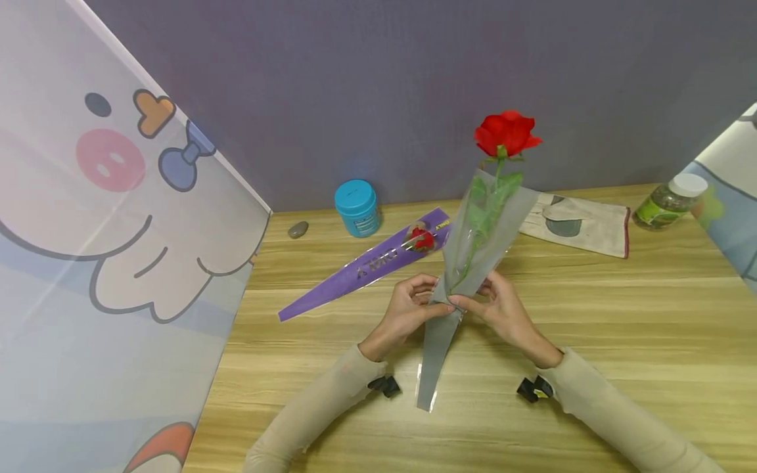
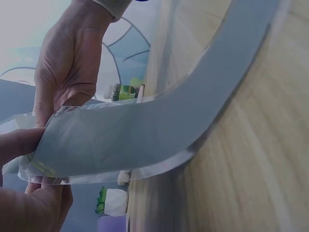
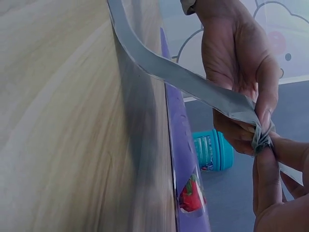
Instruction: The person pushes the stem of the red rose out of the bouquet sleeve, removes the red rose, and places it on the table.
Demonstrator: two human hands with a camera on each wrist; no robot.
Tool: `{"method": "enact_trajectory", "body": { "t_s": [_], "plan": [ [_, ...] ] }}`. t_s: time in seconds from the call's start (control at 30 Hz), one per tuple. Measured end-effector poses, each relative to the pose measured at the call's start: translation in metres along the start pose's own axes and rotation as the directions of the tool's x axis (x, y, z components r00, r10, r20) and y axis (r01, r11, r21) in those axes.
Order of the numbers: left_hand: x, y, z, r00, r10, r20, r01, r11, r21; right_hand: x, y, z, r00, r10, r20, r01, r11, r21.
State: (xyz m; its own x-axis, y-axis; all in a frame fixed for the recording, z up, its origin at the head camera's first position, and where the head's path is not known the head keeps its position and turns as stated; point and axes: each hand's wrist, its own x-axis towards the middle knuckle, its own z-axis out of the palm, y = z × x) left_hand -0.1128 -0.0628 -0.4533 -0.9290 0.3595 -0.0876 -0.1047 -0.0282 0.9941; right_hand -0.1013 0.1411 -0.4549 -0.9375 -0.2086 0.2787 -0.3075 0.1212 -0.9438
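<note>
A red rose (image 1: 506, 133) stands up out of a grey and clear flower sleeve (image 1: 436, 358), its leaves and green stem showing through the film. Both hands pinch the sleeve at its narrow middle, thumbs in front near each other. My left hand (image 1: 408, 305) grips the left edge, and my right hand (image 1: 504, 309) the right edge. In the right wrist view the film is crumpled and gathered between the fingers. Below the hands, the sleeve's tapered tail (image 2: 193, 113) bends down toward the wooden table (image 1: 639, 368).
Left of the hands lies a purple flower sleeve (image 1: 337, 282) with a red rose (image 1: 422, 239) inside. Along the back are a grey stone (image 1: 298, 229), a turquoise tub (image 1: 357, 209), an off-white cloth (image 1: 597, 226) with a red edge, and a white-lidded jar (image 1: 668, 202). A grey wall stands behind.
</note>
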Motion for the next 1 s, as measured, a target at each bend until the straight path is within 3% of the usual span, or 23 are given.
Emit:
{"method": "enact_trajectory", "body": {
  "t_s": [0.53, 0.8, 1.0],
  "plan": [
    [-0.002, 0.004, -0.009, 0.989, -0.098, 0.113, 0.084, 0.989, 0.124, 0.002, -0.004, -0.011, 0.996, 0.077, -0.035, -0.075, 0.996, 0.055],
    [0.0, 0.005, -0.009, 0.983, -0.068, 0.172, 0.043, 0.989, 0.144, 0.002, -0.005, -0.014, 0.995, 0.091, -0.029, -0.089, 0.994, 0.061],
    [0.003, 0.004, -0.008, 0.987, -0.061, 0.146, 0.044, 0.992, 0.116, 0.002, -0.003, -0.014, 0.996, 0.087, -0.033, -0.084, 0.994, 0.074]
  ]
}}
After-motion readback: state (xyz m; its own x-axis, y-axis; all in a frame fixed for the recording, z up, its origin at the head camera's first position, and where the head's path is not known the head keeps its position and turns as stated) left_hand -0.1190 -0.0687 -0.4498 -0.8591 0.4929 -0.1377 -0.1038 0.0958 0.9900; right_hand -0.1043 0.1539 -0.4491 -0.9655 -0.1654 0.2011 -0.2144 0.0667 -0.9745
